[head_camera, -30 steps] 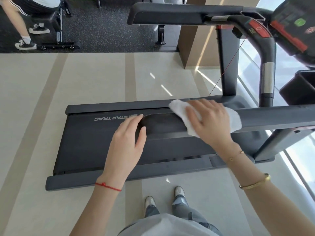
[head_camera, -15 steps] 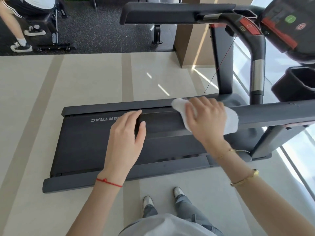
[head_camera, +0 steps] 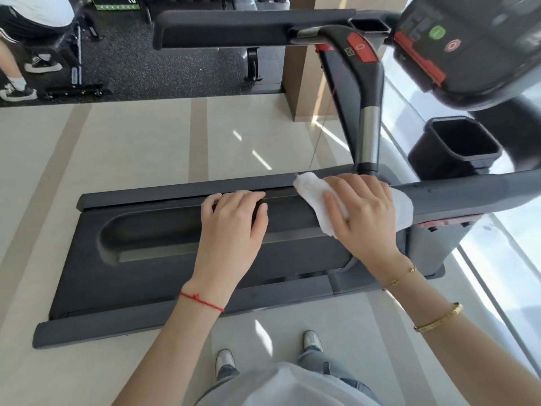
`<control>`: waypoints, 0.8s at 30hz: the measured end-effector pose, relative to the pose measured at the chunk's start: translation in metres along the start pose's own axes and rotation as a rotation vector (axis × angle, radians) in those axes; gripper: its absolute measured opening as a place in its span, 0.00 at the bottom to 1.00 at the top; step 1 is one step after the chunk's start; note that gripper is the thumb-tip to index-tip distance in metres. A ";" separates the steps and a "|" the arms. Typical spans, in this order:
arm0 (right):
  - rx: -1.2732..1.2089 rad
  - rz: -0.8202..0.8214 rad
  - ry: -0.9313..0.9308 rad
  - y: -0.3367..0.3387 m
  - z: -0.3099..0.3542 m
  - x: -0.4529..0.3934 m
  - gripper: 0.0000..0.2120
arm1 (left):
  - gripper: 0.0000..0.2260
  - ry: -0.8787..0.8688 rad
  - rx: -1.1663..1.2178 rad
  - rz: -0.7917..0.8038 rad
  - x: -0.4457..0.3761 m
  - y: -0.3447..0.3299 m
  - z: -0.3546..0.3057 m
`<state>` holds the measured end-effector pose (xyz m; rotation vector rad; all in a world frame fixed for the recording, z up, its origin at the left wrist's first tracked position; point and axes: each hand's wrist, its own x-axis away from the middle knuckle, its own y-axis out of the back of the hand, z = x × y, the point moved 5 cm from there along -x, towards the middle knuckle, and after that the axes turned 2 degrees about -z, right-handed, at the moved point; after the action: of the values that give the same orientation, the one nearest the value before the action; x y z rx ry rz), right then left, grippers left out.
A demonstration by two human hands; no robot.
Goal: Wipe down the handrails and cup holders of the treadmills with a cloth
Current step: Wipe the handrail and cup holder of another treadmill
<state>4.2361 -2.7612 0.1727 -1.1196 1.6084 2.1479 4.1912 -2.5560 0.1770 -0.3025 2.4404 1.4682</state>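
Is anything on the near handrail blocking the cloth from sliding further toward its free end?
Yes. The left hand rests on the near handrail, right beside the cloth under the right hand. Past the left hand, the rail looks bare.

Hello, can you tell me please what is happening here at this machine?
A person is cleaning a treadmill in a gym. The right hand presses a white cloth onto the near handrail, with the fingers spread over it. The left hand rests on the same rail, further along, and holds nothing. The cup holder beside the console is not being touched. Another person stands in the background.
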 end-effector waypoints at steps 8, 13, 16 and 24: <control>0.075 0.040 -0.120 0.038 -0.137 0.001 0.12 | 0.11 0.004 0.001 0.015 -0.020 -0.062 -0.100; 0.082 0.009 -0.162 0.028 -0.114 -0.001 0.12 | 0.11 0.072 -0.032 -0.029 -0.023 -0.081 -0.127; 0.002 0.025 0.083 0.025 -0.101 0.021 0.13 | 0.11 0.084 -0.070 -0.051 -0.023 -0.087 -0.136; 0.037 -0.066 -0.131 0.046 -0.168 0.012 0.10 | 0.11 0.115 -0.076 -0.083 -0.022 -0.088 -0.144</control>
<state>4.2738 -2.9318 0.1803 -0.9850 1.5260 2.0948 4.2212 -2.7235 0.1759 -0.5118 2.4310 1.5497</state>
